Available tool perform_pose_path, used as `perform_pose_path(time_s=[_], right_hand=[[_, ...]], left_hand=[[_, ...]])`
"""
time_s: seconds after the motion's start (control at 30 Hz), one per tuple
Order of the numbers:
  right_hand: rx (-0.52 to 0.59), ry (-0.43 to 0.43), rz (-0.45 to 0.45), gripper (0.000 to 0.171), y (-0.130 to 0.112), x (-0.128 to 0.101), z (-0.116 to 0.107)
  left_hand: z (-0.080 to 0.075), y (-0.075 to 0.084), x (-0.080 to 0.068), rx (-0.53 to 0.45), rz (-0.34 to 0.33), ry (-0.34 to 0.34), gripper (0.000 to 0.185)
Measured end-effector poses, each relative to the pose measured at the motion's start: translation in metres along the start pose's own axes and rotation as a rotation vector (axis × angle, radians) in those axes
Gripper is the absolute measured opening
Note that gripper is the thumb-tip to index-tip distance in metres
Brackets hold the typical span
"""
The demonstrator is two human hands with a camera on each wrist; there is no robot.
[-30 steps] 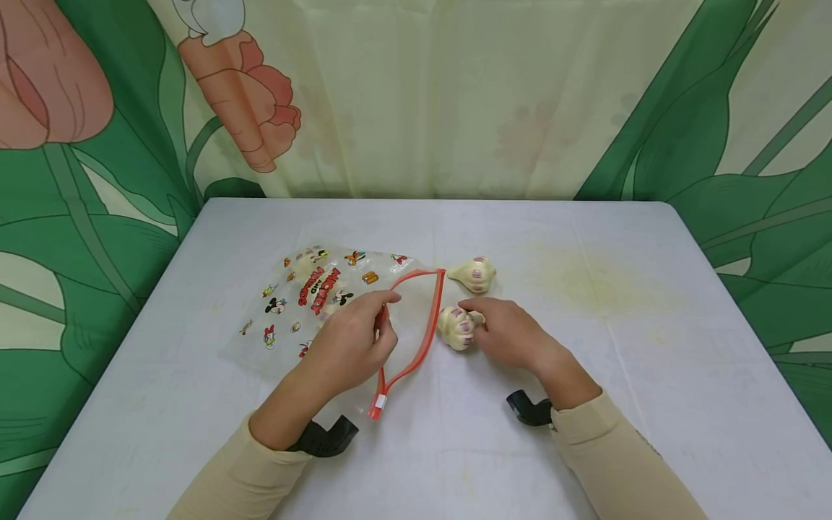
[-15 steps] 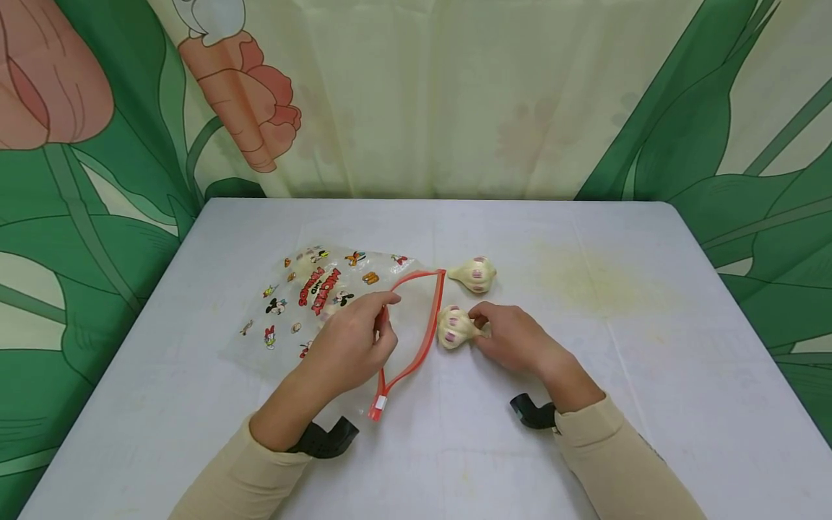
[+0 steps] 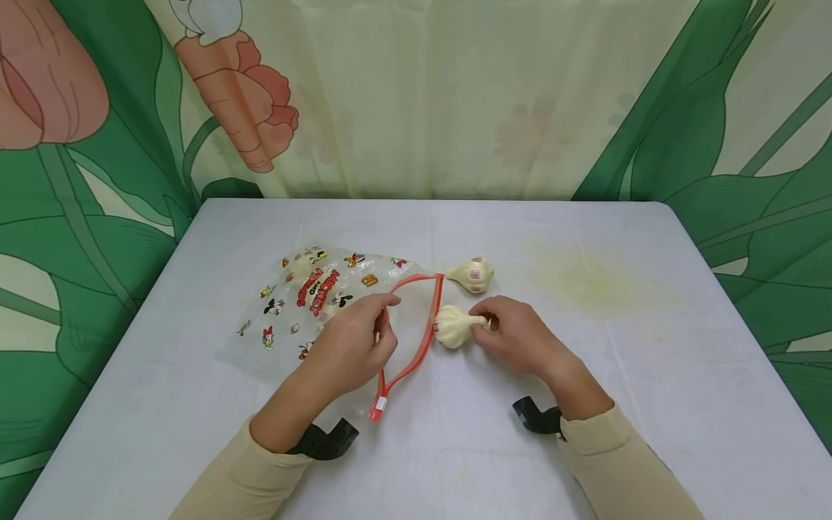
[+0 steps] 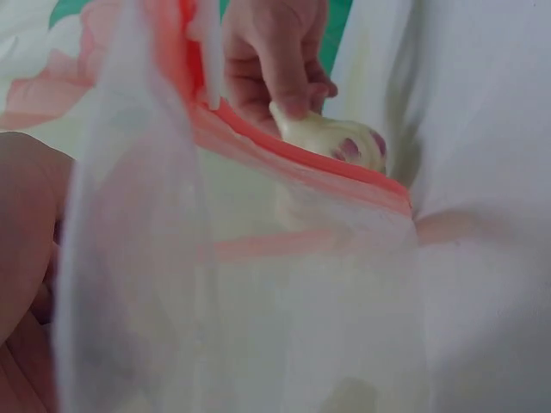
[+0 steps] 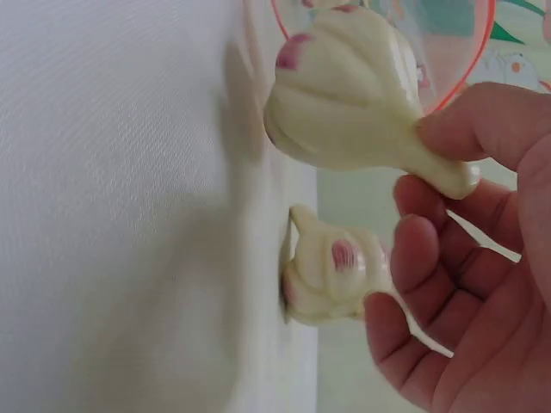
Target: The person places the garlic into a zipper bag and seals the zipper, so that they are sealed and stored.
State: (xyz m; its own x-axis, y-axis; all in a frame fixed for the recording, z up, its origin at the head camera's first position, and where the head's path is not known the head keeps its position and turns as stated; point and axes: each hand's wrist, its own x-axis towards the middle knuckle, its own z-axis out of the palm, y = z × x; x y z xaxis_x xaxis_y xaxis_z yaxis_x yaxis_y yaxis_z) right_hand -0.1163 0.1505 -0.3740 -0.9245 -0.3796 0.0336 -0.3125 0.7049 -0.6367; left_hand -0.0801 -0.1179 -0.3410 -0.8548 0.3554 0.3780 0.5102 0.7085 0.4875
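My right hand pinches a garlic bulb by its stem between thumb and fingers. Cream with purple patches, the bulb shows in the right wrist view, its round end toward the bag's mouth. My left hand grips the upper edge of a clear zip bag printed with cartoon figures, holding its red-edged mouth spread open to the right. Pale shapes show through the plastic inside the bag. A second garlic bulb lies on the table just behind the held one.
A white cloth covers the table. The bag's white slider sits at the near end of the red zip. Black wrist-camera mounts stick out from both sleeves. A printed curtain hangs behind the table.
The right hand has shifted its grip from the bulb's side to its stem and turned the bulb, round end toward the bag. The left hand and bag have stayed in place.
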Motion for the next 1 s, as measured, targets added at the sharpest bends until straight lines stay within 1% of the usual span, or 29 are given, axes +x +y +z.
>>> perform_pose_path(time_s=[0.13, 0.23, 0.37, 0.6, 0.67, 0.77, 0.87, 1.0], right_hand=[[0.018, 0.098, -0.086, 0.017, -0.003, -0.001, 0.001], [0.048, 0.150, -0.140, 0.018, -0.006, -0.001, 0.001], [0.110, 0.184, -0.200, 0.018, -0.013, 0.001, 0.003], [0.186, 0.205, -0.272, 0.018, -0.022, 0.003, 0.009], [0.192, 0.201, -0.274, 0.018, -0.023, 0.004, 0.012], [0.168, 0.191, -0.255, 0.018, -0.025, 0.007, 0.017], [0.117, 0.188, -0.216, 0.016, -0.026, 0.010, 0.023], [0.077, 0.195, -0.172, 0.012, -0.025, 0.013, 0.029]], left_hand=[[-0.001, -0.001, 0.000, -0.001, -0.005, 0.003, 0.032], [-0.003, -0.001, 0.000, -0.004, -0.016, 0.016, 0.032], [-0.005, -0.001, 0.000, -0.001, -0.008, 0.030, 0.031], [-0.005, -0.001, 0.000, -0.002, 0.001, 0.034, 0.031], [-0.005, -0.001, 0.000, -0.001, 0.003, 0.034, 0.030], [-0.006, -0.002, 0.000, 0.000, 0.007, 0.035, 0.030], [-0.006, -0.002, -0.001, -0.002, 0.010, 0.037, 0.031], [-0.007, -0.002, -0.001, -0.006, 0.014, 0.040, 0.031]])
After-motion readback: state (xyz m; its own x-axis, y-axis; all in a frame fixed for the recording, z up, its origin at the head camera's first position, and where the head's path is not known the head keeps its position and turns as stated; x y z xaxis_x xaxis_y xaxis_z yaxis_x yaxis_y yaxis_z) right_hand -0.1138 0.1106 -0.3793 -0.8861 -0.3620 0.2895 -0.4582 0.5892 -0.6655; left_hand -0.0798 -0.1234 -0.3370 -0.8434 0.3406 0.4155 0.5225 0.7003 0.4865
